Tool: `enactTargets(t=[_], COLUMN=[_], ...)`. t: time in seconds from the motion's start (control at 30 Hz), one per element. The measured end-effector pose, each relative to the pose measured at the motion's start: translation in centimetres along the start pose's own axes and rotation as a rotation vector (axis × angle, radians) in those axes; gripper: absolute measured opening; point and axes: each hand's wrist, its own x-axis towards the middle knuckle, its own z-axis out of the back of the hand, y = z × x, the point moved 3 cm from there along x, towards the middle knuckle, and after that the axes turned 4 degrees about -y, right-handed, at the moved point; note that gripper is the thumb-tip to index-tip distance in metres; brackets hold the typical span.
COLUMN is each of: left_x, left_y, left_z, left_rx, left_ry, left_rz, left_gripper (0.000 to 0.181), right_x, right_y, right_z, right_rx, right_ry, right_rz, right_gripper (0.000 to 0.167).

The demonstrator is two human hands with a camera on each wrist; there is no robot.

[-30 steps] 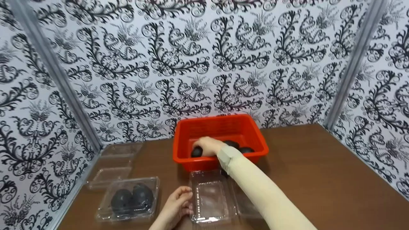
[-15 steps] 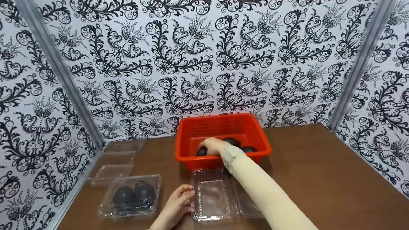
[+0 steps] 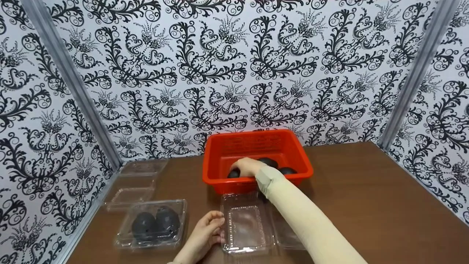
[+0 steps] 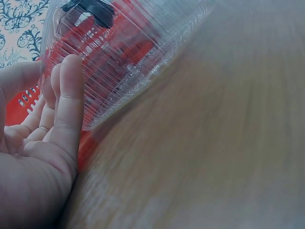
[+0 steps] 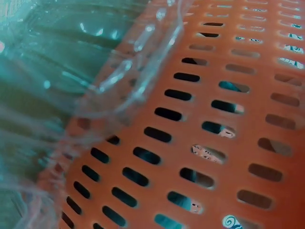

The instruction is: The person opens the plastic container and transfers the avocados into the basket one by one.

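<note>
At the left end of an open clear plastic container [image 3: 246, 227], my left hand [image 3: 206, 234] holds the rim between thumb and fingers; the left wrist view shows the fingers [image 4: 70, 98] against the container's ribbed wall [image 4: 109, 71]. My right hand [image 3: 248, 167] reaches into the red basket [image 3: 214, 187], fingers curled over a dark avocado [image 3: 233, 173]. More avocados [image 3: 287, 170] lie to the right of that hand, partly hidden by wrist and sleeve. The right wrist view shows only the basket's slotted wall [image 5: 190, 143] and blurred clear plastic [image 5: 95, 86], not the hand.
A clear container [image 3: 124, 240] with two avocados [image 3: 155, 223] in it stands at the left. Behind it lie open clear containers [image 3: 128, 194]. Patterned walls [image 3: 234, 73] enclose the brown table [image 3: 351, 190] at the back and sides.
The head view has shifted slightly, so everything sits a little farther right. My right hand has moved slightly right within the basket with the avocado. The left hand stays at the container.
</note>
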Motion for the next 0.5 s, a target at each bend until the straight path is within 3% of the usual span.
enactTargets(t=[0.3, 0.5], left_x=[-0.1, -0.2], left_y=[0.1, 0.0], left_z=[-0.1, 0.0], left_rx=[0.01, 0.015], left_ry=[-0.008, -0.017], left_rz=[0.008, 0.012], left_gripper=[0.025, 0.024], right_x=[-1.0, -1.5], right_y=[0.3, 0.8], right_z=[0.7, 1.5], right_rx=[0.046, 0.079], right_ry=[0.056, 0.047], right_rz=[-0.036, 0.001], right_gripper=[0.047, 0.046])
